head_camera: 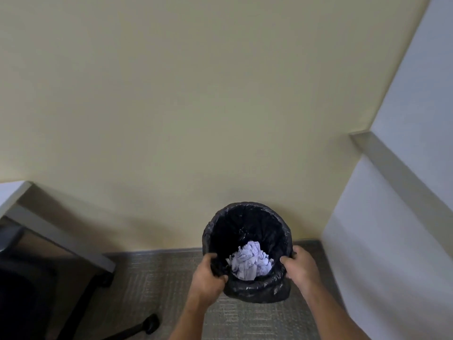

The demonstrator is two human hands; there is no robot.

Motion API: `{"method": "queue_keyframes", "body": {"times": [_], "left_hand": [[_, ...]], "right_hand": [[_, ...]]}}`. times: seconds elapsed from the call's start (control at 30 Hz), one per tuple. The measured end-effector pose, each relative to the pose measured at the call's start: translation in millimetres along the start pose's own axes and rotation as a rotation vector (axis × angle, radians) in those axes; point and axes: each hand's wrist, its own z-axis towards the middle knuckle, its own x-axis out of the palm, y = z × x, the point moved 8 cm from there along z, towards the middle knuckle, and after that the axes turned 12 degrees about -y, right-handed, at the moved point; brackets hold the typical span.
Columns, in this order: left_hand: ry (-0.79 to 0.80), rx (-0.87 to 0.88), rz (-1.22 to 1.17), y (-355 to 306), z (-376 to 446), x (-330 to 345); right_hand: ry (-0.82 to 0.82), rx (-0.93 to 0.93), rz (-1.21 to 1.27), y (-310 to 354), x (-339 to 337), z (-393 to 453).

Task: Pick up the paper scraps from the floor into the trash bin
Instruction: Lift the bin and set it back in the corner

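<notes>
A round trash bin (247,217) lined with a black plastic bag stands low in the head view, close to the yellow wall. A heap of pale crumpled paper scraps (250,262) lies at its bottom. My left hand (208,273) grips the bin's near-left rim, fingers curled over the bag. My right hand (300,265) grips the near-right rim the same way. Whether the bin rests on the floor or is lifted I cannot tell. No loose scraps show on the visible floor.
Grey carpet (157,278) runs along the yellow wall (196,106). A desk with a grey frame (61,236) stands at the left, with a black office chair (22,290) and its wheeled leg (147,325) under it. A pale partition panel (392,241) rises at the right.
</notes>
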Motion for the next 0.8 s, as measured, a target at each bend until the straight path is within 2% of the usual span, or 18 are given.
{"method": "queue_keyframes", "body": {"times": [0.27, 0.37, 0.6, 0.8], "left_hand": [[0.175, 0.063, 0.051, 108.9, 78.2, 138.7], [0.229, 0.075, 0.138, 142.4, 89.3, 176.6], [0.253, 0.118, 0.358, 178.2, 92.8, 210.2], [0.423, 0.023, 0.543, 198.2, 93.9, 219.4]], "right_hand": [[-0.107, 0.015, -0.023, -107.1, 80.8, 93.1], [-0.123, 0.037, 0.014, -143.8, 102.7, 118.4], [-0.060, 0.058, 0.015, -201.3, 136.0, 139.3], [0.076, 0.057, -0.066, -211.6, 145.0, 140.8]]}}
